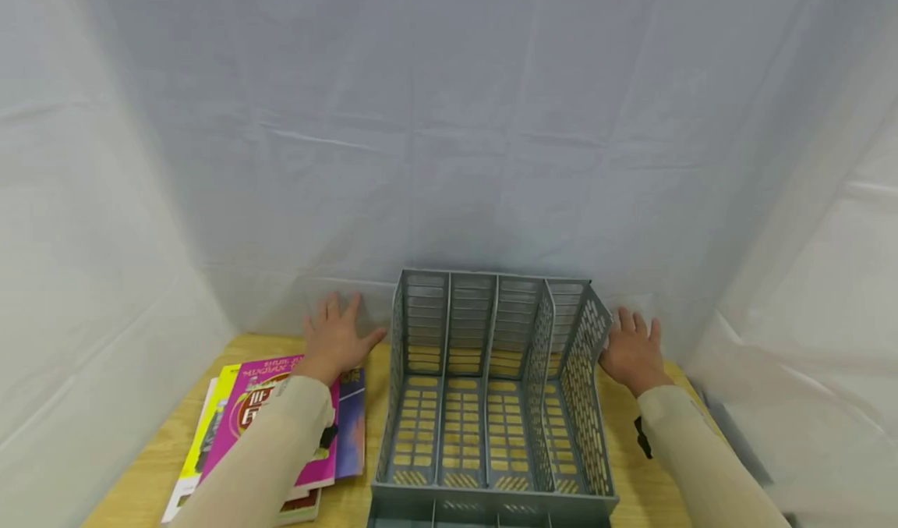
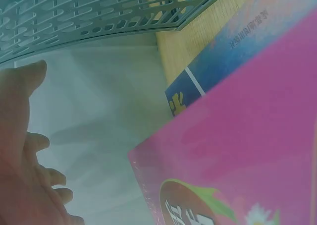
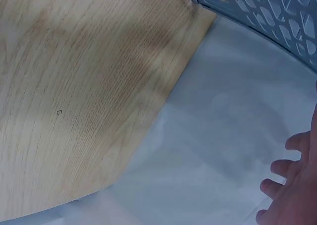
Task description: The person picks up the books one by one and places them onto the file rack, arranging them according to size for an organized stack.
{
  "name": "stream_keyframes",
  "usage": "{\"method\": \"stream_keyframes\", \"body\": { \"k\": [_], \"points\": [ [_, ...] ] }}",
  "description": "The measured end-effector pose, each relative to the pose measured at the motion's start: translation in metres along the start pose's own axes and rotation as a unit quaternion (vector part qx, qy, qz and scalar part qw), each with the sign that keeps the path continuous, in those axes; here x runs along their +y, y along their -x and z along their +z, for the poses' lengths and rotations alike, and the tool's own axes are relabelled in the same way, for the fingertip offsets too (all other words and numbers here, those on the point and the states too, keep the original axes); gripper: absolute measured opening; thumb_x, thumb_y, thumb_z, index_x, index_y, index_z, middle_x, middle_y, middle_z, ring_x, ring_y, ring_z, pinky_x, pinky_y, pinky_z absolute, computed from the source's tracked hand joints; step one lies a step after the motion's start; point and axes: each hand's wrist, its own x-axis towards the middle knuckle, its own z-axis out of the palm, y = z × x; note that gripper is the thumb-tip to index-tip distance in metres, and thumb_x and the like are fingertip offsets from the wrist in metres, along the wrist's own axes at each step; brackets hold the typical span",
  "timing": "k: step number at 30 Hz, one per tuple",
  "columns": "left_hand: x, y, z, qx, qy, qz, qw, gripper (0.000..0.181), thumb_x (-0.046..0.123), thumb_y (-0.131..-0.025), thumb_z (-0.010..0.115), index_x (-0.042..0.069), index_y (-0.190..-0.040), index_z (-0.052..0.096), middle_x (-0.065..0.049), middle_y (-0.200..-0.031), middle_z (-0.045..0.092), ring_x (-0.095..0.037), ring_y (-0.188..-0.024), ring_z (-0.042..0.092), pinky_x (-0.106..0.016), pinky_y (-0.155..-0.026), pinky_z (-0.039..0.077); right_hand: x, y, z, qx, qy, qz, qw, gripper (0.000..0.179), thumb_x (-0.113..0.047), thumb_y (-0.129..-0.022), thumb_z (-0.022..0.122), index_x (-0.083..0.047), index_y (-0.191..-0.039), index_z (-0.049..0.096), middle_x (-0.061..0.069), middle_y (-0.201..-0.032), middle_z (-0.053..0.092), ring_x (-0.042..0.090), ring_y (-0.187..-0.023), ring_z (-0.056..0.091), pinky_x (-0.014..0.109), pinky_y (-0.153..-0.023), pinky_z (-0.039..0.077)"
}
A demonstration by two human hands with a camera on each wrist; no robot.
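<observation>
A grey plastic rack (image 1: 491,501) with upright dividers and pierced walls stands on the wooden table. Left of it, my left hand (image 1: 337,342) is spread with the thumb pointing towards the rack; the left wrist view shows a gap between thumb and rack wall (image 2: 74,22). My right hand (image 1: 634,354) is beside the rack's right wall, fingers extended and slightly apart; whether it touches the wall I cannot tell. Neither hand holds anything. Under my left forearm lies a pile of books, with a magenta book (image 1: 235,419) on top and a blue book (image 1: 351,427) partly covered.
A yellow-covered book (image 1: 221,391) sticks out at the pile's left side. White sheeting (image 1: 449,161) hangs behind the table and on both sides. The table's edge (image 3: 163,98) shows in the right wrist view. Part of the rack's front is cut off below the head view.
</observation>
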Motion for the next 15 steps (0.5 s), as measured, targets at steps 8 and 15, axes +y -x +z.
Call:
{"method": "stream_keyframes", "body": {
  "k": [8,15],
  "points": [
    [-0.009,0.007,-0.009,0.008,0.014,-0.003,0.9999,0.096,0.066,-0.099,0.052,0.002,-0.163,0.022,-0.038,-0.163,0.014,-0.057,-0.15,0.013,-0.076,-0.116,0.008,-0.006,0.008,-0.004,0.037,0.0,-0.023,0.999,0.057,-0.022,-0.099,0.062,0.014,-0.141,0.052,0.038,-0.158,0.03,0.057,-0.137,0.039,0.071,-0.112,0.028],
    [-0.006,0.037,-0.026,0.0,0.015,-0.001,0.9999,0.083,0.042,-0.099,0.063,-0.003,-0.159,0.027,-0.039,-0.156,0.029,-0.058,-0.144,0.026,-0.072,-0.114,0.023,-0.009,0.04,0.0,0.053,-0.064,-0.048,0.9954,0.017,-0.013,-0.099,0.057,0.002,-0.095,0.064,0.017,-0.084,0.06,0.027,-0.062,0.054,0.041,-0.051,0.044]
  ]
}}
